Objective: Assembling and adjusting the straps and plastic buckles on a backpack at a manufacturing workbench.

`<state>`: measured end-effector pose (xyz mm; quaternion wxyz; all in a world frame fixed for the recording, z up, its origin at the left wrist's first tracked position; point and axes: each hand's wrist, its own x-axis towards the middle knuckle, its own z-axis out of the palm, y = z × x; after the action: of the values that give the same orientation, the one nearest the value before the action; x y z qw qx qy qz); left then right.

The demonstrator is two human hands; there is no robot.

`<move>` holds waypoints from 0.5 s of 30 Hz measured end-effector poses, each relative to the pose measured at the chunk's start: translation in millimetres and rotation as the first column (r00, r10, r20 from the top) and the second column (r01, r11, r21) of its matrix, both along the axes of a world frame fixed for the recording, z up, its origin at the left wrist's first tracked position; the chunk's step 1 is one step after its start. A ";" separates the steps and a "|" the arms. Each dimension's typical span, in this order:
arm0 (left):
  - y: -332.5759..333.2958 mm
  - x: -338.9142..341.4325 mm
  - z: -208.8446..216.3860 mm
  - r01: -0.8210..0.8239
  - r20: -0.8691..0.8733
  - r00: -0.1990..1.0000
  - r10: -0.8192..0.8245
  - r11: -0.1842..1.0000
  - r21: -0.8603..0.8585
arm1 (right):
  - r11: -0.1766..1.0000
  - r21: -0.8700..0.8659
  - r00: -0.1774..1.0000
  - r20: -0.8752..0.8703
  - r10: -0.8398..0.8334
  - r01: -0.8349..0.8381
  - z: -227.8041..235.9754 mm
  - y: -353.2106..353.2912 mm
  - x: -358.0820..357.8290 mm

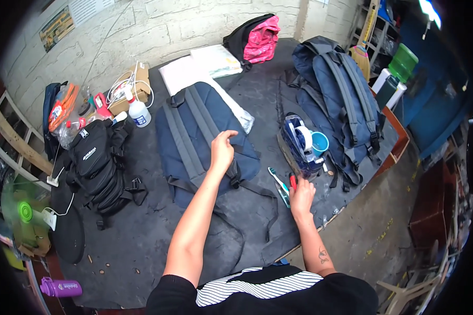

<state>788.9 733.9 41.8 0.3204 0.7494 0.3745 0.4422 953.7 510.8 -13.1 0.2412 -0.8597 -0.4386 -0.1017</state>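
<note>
Here, the left hand [222, 149] touches a navy backpack [205, 142].

I wear a black short-sleeved top with a black-and-white striped panel across the chest. My forearms are bare, and my right forearm [320, 252] carries a small dark tattoo near the elbow.

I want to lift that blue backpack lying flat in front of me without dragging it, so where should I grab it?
Probably by the top loop between the shoulder straps, at the far end of the backpack. It lies strap side up with the top pointing away, so reach over from the near side. The left hand already rests on its right strap; the right hand is at the toothbrush.
</note>
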 end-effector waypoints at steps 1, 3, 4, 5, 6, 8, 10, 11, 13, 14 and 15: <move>4.7 0.2 -1.4 0.022 0.007 1.000 -0.022 0.999 -0.024 | 1.000 -0.016 1.000 0.029 -0.002 0.002 5.0 1.4 -0.5; 11.1 0.3 -6.7 0.009 -0.061 0.998 -0.007 0.999 0.041 | 0.998 0.032 0.999 0.024 0.048 -0.049 19.7 6.5 -5.8; 14.6 0.0 -11.5 0.007 -0.125 0.992 0.006 0.994 0.106 | 0.964 0.247 0.967 -0.202 0.155 -0.102 29.3 14.7 -13.1; 17.7 1.1 -15.9 -0.005 -0.225 0.974 0.036 0.990 0.138 | 0.885 0.455 0.872 -0.389 0.297 -0.098 35.1 24.1 -20.8; 11.1 10.0 -18.1 -0.022 -0.378 0.922 0.081 0.987 0.158 | 0.817 0.576 0.623 -0.630 0.464 -0.026 28.2 33.3 -21.6; 1.8 18.1 -17.1 -0.006 -0.689 0.715 0.116 0.987 0.160 | 0.708 0.704 0.399 -0.664 0.633 0.048 31.3 58.3 -41.4; 1.6 18.3 -20.1 -0.022 -0.643 0.763 0.070 0.996 0.084 | 0.712 0.702 0.159 -0.705 0.691 0.021 34.3 77.4 -59.1; 1.2 19.6 -22.2 -0.024 -0.587 0.809 0.023 1.000 0.005 | 0.646 0.760 0.089 -0.650 0.755 0.068 26.9 90.5 -66.7; 3.3 18.3 -26.5 -0.032 -0.452 0.892 0.007 0.998 -0.049 | 0.602 0.792 0.083 -0.610 0.788 0.101 12.4 111.4 -75.0; 8.8 15.8 -33.0 0.098 0.038 0.995 -0.091 0.892 -0.442 | 0.682 0.728 0.102 -0.685 0.721 0.068 8.4 117.4 -76.0; 11.9 11.7 -39.3 0.377 0.516 0.856 0.025 0.653 -0.657 | 0.757 0.653 0.120 -0.755 0.645 0.035 2.9 123.0 -78.3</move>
<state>800.6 745.9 2.6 0.7205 0.4538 0.3514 0.3892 875.4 633.8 -10.2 0.6986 -0.5018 -0.3152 0.4011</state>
